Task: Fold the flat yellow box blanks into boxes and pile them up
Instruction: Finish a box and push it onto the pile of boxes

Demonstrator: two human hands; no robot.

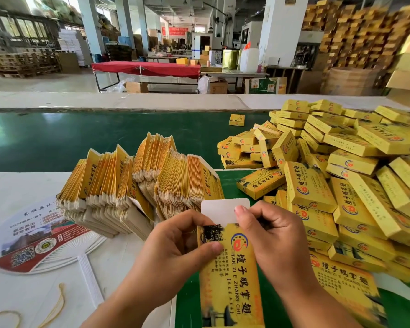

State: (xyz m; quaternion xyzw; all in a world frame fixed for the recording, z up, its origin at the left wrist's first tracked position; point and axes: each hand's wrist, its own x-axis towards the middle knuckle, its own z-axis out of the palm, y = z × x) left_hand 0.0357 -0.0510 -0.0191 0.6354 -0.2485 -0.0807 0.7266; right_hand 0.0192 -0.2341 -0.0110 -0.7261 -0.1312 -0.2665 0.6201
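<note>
Head view: you held one yellow box blank (231,275) in both hands.
Left hand (175,242) pinched its edge; right hand (270,235) gripped its white flap (219,210).

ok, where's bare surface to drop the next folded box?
Free: green belt behind the stacked flat blanks, left of the lone box; white tabletop left of the blanks, above the paper fan. Crowded: folded box pile fills the right; both hands, left and right, hold the current box.

Both hands — left hand (175,242), right hand (270,235) — grip one yellow box (230,278).
</note>
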